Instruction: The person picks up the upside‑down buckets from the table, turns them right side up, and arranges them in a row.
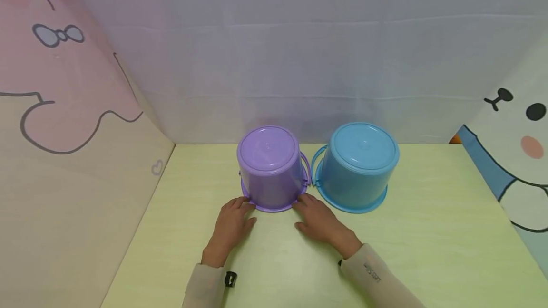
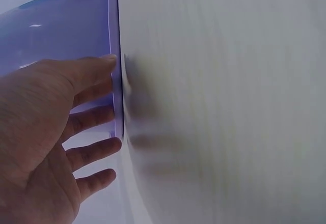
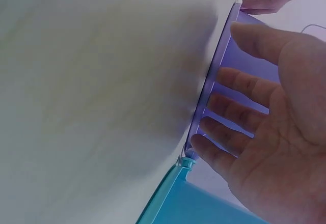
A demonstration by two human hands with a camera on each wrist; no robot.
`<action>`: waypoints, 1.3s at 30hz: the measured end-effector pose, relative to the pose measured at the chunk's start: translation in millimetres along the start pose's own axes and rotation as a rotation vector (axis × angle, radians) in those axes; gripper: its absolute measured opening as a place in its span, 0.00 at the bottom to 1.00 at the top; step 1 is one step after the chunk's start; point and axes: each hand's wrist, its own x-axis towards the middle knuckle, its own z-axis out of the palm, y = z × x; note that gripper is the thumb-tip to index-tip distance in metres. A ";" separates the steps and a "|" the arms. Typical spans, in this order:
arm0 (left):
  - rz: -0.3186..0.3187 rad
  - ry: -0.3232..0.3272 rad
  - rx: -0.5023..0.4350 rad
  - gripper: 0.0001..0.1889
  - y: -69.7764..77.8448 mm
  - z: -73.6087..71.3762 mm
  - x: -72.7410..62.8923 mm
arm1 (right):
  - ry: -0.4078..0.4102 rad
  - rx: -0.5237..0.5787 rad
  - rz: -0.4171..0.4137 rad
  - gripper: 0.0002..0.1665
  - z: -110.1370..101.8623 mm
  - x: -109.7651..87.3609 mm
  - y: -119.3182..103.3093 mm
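Observation:
A purple bucket (image 1: 269, 151) stands upside down on the table, its rim down and its handle hanging at the right side. My left hand (image 1: 232, 222) is at the front left of its rim; in the left wrist view the fingers are spread and fairly straight, their tips at the purple rim (image 2: 116, 81). At the front right of the same rim is my right hand (image 1: 318, 220), with its fingers extended along the rim in the right wrist view. Close to the right hand, a blue bucket (image 1: 364, 149) also sits upside down, its handle towards the purple one.
The pale yellow-green table (image 1: 428, 251) runs back to a white cloth wall (image 1: 299, 61). Cloth panels with cartoon bears stand at the left (image 1: 64, 84) and right. Both buckets are near the back edge, their handles almost meeting.

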 end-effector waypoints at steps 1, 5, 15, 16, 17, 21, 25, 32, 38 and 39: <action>-0.008 -0.004 -0.003 0.17 0.1 0.0 -0.3 | 0.002 0.003 -0.002 0.31 0.4 0.3 -0.3; -0.029 -0.017 -0.005 0.17 0.0 0.4 -0.8 | -0.002 0.008 0.003 0.32 0.5 0.5 -1.7; -0.029 -0.011 -0.003 0.18 1.6 2.2 -0.2 | 0.015 0.037 0.001 0.29 -2.5 1.4 -2.1; -0.025 -0.006 0.002 0.18 1.8 2.3 -0.1 | 0.025 0.029 -0.009 0.28 -2.2 1.6 -1.9; -0.023 -0.001 0.004 0.17 2.0 2.4 0.1 | 0.034 0.028 -0.015 0.28 -2.0 1.8 -1.6; -0.022 0.014 0.009 0.17 3.3 2.5 1.7 | 0.039 0.011 -0.015 0.25 -1.0 2.8 -0.7; -0.035 0.012 0.014 0.15 5.1 2.0 3.7 | 0.021 -0.011 0.000 0.23 -1.3 4.3 -1.2; -0.054 -0.019 0.036 0.14 6.9 0.9 5.9 | -0.002 -0.019 0.030 0.22 -1.8 7.5 -1.9; -0.057 -0.020 0.033 0.13 6.9 1.9 7.9 | -0.025 -0.012 0.049 0.19 -2.6 9.5 -1.9; -0.055 -0.017 0.034 0.13 6.9 2.1 8.2 | -0.028 -0.011 0.049 0.19 -2.7 9.7 -1.8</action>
